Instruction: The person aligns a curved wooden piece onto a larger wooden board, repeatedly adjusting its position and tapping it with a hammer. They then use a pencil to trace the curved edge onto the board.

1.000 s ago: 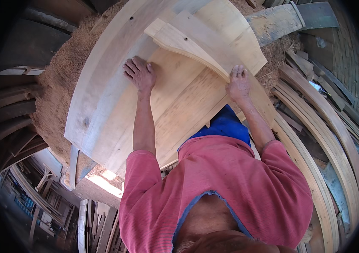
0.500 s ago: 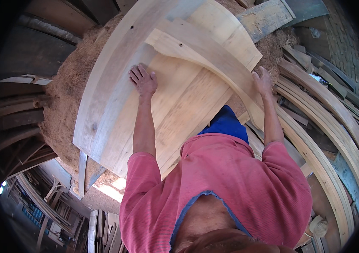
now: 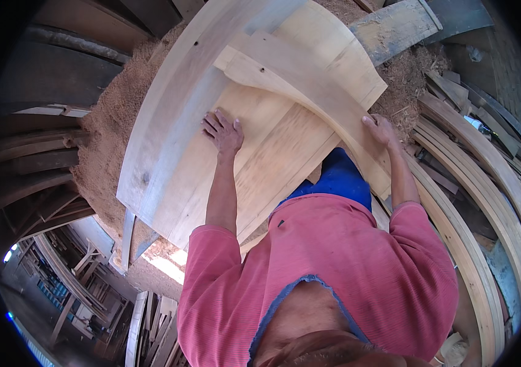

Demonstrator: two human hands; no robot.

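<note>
A large pale wooden panel [image 3: 260, 153] with a rounded outline, made of joined planks, lies in front of me. My left hand [image 3: 223, 134] rests palm down on its bare surface with the fingers spread. Across the panel's right part lies a curved wooden board [image 3: 315, 76] with a small dark knot. Its lower end passes the panel's edge beside my blue-clad leg. My right hand [image 3: 384, 133] grips the curved board's right edge, thumb on top; the other fingers are partly hidden.
Sawdust [image 3: 110, 116] is heaped left of the panel. Long curved beams [image 3: 474, 177] are stacked close on the right. A dusty plank [image 3: 395, 30] lies beyond the panel at the far right. More timber [image 3: 150, 327] stands at the lower left.
My left hand has slid a little toward me and right over the panel. My right hand has moved slightly down the curved board's edge. The whole view has shifted a little.
</note>
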